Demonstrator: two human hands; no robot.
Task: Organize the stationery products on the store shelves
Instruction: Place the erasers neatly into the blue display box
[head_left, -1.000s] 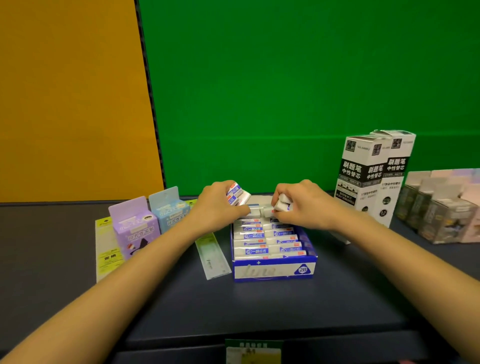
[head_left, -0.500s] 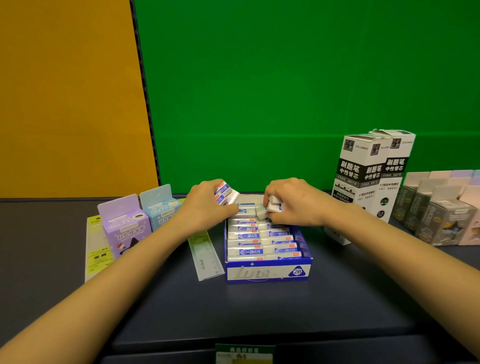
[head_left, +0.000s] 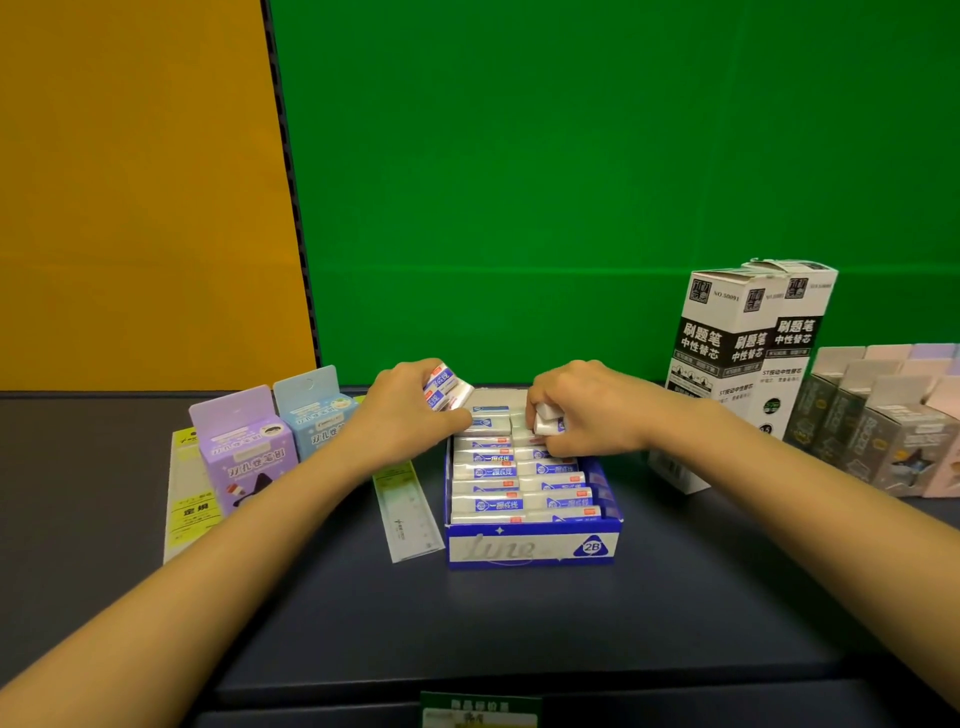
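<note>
Erasers in blue-and-white sleeves fill the blue display box (head_left: 532, 548), which sits mid-shelf with its front wall facing the front edge of the shelf (head_left: 519, 623). They lie in two columns, and the back rows are not settled yet.

The left hand (head_left: 410, 410) is curled round a small stack of loose erasers (head_left: 445, 387), held above the box's back left corner. Its thumb reaches down to the rearmost eraser of the left column. The right hand (head_left: 587, 408) pinches a single eraser (head_left: 548, 420) just over the back of the right column, with its fingers bent tightly around it.

The likeliest slip is in the left hand. The stack is gripped by only a few fingers while the thumb works elsewhere, so an eraser could slide out onto the shelf behind the box. The right hand's eraser sits at an angle. If pressed down that way, it may wedge across its neighbours and stand proud of the row.

A hard push could also shove the light cardboard box sideways onto the clear ruler (head_left: 408, 512) lying just beside its left wall. The right forearm passes close to the tall refill cartons (head_left: 727, 374) at the back right. A careless outward swing of the arm could topple them into the grey boxes (head_left: 904, 447) next to them.
</note>
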